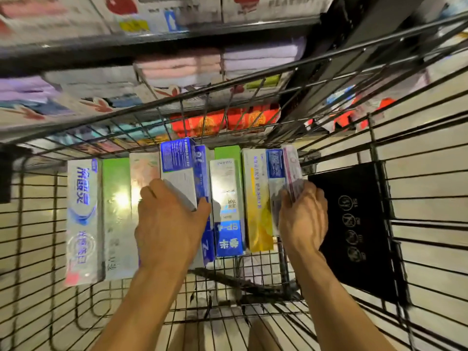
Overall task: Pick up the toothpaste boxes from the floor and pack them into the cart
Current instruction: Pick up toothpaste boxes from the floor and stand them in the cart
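Observation:
Both my hands are inside the black wire cart [38, 224]. Several toothpaste boxes lie side by side on its bottom: a white and blue one [82, 219] at the left, a green and silver one [116, 214], a silver and blue one [228, 211], and a yellow one [255, 203]. My left hand [169, 224] grips a grey box with a blue end [177, 168], holding it over the row. My right hand [302, 219] pinches a pink and white box [292, 165] at the row's right end, beside a blue-topped box [274, 171].
A black panel with white symbols [359, 224] stands against the cart's right wall. Beyond the cart, shelves hold folded towels [182, 67] and red packages [222, 120]. The tiled floor [430, 173] shows through the wire.

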`<state>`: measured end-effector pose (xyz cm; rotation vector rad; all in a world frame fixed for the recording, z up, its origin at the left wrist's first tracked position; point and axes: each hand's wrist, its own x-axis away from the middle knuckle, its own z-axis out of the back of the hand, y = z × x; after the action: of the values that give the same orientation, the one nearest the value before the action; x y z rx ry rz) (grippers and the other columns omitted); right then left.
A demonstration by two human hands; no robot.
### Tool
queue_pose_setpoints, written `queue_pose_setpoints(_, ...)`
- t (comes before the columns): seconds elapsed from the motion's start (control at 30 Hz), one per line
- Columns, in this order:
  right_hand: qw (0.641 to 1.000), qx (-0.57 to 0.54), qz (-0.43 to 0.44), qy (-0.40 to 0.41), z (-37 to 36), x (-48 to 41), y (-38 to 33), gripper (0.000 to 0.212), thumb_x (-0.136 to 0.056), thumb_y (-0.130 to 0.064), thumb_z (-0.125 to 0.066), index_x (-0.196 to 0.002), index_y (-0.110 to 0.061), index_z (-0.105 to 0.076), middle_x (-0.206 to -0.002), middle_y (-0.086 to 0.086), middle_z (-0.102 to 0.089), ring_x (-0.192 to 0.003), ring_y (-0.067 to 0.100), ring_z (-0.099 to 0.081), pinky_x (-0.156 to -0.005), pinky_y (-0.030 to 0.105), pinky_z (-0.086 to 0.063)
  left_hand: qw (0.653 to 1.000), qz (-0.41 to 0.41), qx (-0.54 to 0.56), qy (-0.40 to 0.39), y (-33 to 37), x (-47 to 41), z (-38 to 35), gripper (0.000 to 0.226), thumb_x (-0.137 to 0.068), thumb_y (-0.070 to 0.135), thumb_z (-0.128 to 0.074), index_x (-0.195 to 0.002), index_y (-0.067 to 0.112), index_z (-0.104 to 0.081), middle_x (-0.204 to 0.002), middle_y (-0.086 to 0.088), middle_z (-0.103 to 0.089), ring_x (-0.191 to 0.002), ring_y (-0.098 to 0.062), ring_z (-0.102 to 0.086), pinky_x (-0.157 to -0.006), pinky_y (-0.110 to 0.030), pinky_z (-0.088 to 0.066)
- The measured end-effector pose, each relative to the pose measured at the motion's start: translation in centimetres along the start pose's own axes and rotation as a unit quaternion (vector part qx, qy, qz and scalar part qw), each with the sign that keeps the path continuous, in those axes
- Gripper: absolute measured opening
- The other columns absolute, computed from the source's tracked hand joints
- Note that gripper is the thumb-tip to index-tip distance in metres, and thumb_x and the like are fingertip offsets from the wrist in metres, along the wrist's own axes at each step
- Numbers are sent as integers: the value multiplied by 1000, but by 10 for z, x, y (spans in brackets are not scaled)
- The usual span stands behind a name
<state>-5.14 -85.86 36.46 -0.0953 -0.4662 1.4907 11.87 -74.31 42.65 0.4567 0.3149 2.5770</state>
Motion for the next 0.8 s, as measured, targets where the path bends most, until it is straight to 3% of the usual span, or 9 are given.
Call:
queue_pose_setpoints(0.17,999,5,19,-46,10,2,-3,35,-97,-44,-54,-123,-21,-58,-118,5,-64,-107,28,-59,-84,38,-52,1000,-7,-16,-13,2,2,12,78,-80,57,-71,-130,5,-40,-121,-16,-51,-109,-36,-53,-77,-43,-48)
queue_pose_setpoints(0.3,996,-2,60,-65,51,7,-22,47,-91,-51,-45,-116,-14,-60,-111,11,-64,-105,35,-61,-84,45,-55,998,-5,-41,-36,10,9,43,85,-83,59,-68,-141,7,-34,-128,-15,-49,-114,-34,-52,-85,-43,-49)
queue_pose_setpoints(0.43,988,22,139,-62,132,17,-58,33,-94,-32,-62,-123,-16,-60,-117,8,-62,-109,31,-58,-83,40,-50,993,-30,-109,-39,37,29,109,67,-88,57,-57,-133,11,-40,-124,-13,-51,-110,-32,-54,-83,-42,-49)
queue_pose_setpoints(0.67,950,89,300,2,309,57,-135,29,-91,-38,-59,-115,-21,-62,-104,7,-64,-100,33,-61,-80,43,-52,984,-92,-153,22,94,90,269,57,-86,60,-58,-125,20,-47,-123,-7,-54,-115,-29,-55,-87,-42,-49)
queue_pose_setpoints(0.8,925,127,359,9,394,91,-177,42,-92,-47,-56,-124,-21,-60,-113,7,-65,-107,33,-60,-86,45,-48,975,-124,-160,86,112,124,360,51,-86,58,-55,-122,22,-50,-122,-5,-56,-117,-29,-54,-94,-44,-44)
